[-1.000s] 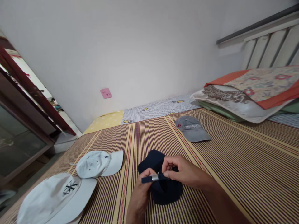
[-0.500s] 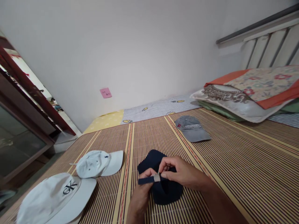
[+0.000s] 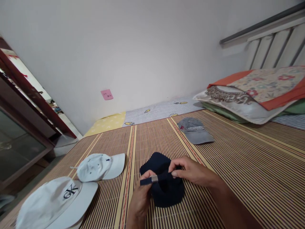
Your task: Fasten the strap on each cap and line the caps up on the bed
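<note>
A dark navy cap [image 3: 168,194] rests on the striped mat [image 3: 228,171] in front of me, its back strap with a silver buckle [image 3: 154,178] facing me. My left hand [image 3: 144,187] is closed on the strap at the buckle, and the strap's loose end sticks out to the left. My right hand [image 3: 187,171] pinches the strap on the right side, where it meets the cap. Between the two hands the strap runs nearly straight. Part of the cap is hidden behind my fingers.
To the left lie a white cap with a small dark emblem [image 3: 100,167] and a larger white cap with black letters [image 3: 57,202]. A grey cap [image 3: 194,130] lies farther back. Pillows [image 3: 240,101] are stacked at the right, beside the radiator [image 3: 274,47]. A wall stands behind.
My right hand has moved right, away from the buckle, along the strap. The buckle and my left hand have shifted slightly left, and more strap shows between the hands.
</note>
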`<state>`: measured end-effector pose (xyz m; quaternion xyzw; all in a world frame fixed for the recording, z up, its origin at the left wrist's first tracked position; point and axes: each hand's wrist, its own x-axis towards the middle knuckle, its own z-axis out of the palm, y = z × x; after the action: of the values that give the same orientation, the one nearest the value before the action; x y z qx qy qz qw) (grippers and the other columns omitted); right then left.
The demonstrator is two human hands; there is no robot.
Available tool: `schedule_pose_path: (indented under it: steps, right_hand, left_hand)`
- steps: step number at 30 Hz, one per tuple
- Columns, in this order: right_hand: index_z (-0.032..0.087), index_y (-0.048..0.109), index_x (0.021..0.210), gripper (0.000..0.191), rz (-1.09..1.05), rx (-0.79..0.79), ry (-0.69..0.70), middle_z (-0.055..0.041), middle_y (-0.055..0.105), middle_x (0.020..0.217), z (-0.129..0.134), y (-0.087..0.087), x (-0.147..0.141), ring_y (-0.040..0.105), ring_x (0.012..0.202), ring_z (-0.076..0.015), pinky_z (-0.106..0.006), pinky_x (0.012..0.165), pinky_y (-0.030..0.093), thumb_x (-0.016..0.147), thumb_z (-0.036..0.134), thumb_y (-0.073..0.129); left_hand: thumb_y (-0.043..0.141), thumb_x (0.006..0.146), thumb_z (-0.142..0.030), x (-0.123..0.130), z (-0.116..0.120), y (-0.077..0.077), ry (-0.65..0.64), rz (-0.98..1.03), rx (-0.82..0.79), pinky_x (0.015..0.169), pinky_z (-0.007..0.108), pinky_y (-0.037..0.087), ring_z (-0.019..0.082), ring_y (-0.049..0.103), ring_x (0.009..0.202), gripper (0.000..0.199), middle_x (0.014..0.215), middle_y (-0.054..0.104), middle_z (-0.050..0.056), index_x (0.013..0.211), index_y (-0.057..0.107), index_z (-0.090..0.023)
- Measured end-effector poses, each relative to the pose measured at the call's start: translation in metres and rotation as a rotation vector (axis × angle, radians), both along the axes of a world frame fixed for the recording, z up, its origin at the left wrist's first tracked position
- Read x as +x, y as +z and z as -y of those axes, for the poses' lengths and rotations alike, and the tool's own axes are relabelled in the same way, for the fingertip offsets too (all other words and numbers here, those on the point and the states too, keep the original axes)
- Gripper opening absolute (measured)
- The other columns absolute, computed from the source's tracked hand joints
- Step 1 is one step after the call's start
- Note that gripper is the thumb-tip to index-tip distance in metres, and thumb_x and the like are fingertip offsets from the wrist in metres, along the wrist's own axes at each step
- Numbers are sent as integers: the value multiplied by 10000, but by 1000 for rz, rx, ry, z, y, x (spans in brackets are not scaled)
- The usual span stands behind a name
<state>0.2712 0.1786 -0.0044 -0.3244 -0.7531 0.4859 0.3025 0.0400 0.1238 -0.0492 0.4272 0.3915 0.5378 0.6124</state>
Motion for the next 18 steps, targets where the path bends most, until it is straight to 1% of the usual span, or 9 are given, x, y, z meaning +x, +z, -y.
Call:
schedule_pose_path:
  steps: [4, 7, 9, 13, 18]
  right_hand:
    - [201, 753, 885, 118, -26, -21, 7, -3, 740, 809, -1, -1, 1, 658, 783, -169, -295, 739, 464, 865, 182, 638]
    - [196, 758, 875, 117, -27, 2, 31, -4, 735, 786, 0, 0, 0, 661, 771, -168, -296, 738, 466, 865, 179, 642]
    - [192, 760, 878, 124, -12, 17, 25, -8, 734, 780, 0, 1, -1, 659, 759, -166, -297, 732, 464, 869, 178, 638]
    - [188, 766, 926, 131, -13, 10, 6, -19, 737, 828, 2, 6, -4, 660, 786, -169, -293, 741, 472, 874, 199, 646]
    - [182, 747, 850, 95, -58, -1, 9, 5, 707, 749, 8, 12, -13, 641, 722, -149, -266, 684, 449, 839, 149, 659]
  left_hand:
    - [772, 824, -463, -1, 0, 0, -15, -27, -13, 566, 246, 222, 118, 241, 619, 366, 635, 380, -51, 713, 583, -169]
    - [773, 824, -465, 0, 0, 1, -10, -35, 3, 571, 243, 228, 117, 252, 621, 371, 638, 382, -52, 705, 584, -169]
    - [779, 817, -478, 0, 1, 1, -1, -34, 17, 575, 239, 230, 116, 256, 622, 378, 641, 382, -54, 710, 590, -168]
    - [785, 810, -483, 0, 0, 2, 4, -40, 34, 576, 236, 241, 114, 264, 621, 380, 646, 395, -54, 718, 594, -168]
    - [784, 799, -512, 1, -1, 0, -1, -56, 38, 567, 240, 240, 123, 273, 626, 396, 641, 395, -50, 712, 597, -174]
